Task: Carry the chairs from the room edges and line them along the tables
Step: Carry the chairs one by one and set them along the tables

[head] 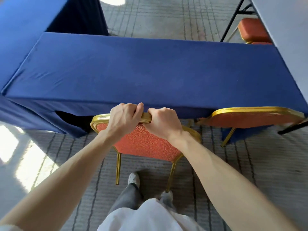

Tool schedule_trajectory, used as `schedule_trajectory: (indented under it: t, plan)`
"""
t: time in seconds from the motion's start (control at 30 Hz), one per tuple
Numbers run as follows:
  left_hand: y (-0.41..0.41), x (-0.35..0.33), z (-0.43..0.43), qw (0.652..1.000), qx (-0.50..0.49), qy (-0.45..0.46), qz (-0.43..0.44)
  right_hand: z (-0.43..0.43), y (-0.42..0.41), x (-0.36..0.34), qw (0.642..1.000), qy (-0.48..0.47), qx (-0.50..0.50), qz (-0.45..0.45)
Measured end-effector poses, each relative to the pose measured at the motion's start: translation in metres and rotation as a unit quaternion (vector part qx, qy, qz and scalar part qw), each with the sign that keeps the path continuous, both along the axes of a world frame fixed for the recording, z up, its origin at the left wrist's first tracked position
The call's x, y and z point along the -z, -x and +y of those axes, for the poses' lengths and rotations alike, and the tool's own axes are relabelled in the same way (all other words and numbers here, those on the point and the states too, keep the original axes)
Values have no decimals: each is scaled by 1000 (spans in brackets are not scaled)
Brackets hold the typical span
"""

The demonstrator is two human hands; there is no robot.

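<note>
Both hands clenched side by side on the top rail of a gold-framed chair with patterned orange-red upholstery (143, 144): left hand (124, 119) wrapped over the rail from the left, right hand (164, 123) gripping just beside it, knuckles nearly touching. Chair back facing the viewer, its top edge right up against the near side of a long counter draped in a dark blue fitted cloth (150, 72), seat hidden below the cloth's hem. Two gold rear legs visible on the grey striped carpet (233, 164), the right one close to a grey shoe (133, 178). Just to the right, a second matching gold-and-orange chair (253, 116) already tucked against the same counter, well apart from the held one. Across the counter, at the upper right, a third orange cushioned chair (251, 31) beside a pale counter on black folding legs (286, 22). Another blue-covered counter (25, 17) meeting the first at the upper left. Grey trousers and a white shirt hem at the bottom edge, forearms bare.
</note>
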State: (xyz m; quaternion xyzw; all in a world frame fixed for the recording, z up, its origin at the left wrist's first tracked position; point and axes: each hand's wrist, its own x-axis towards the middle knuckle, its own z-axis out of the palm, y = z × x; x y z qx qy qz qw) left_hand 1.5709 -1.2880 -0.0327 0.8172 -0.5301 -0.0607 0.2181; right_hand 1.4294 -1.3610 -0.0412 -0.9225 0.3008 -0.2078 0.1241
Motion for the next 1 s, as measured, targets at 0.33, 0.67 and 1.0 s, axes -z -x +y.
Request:
schedule_trajectory:
  t: [0.33,0.67,1.0]
  plan:
    - [8,2,20,998,58,-25,-8,15,15,-1,997,-58,-25,34]
    - [16,12,39,998,54,20,-21,36,19,4,994,-86,-11,62]
    - [21,24,37,992,106,55,-36,41,32,11,999,-30,21,15]
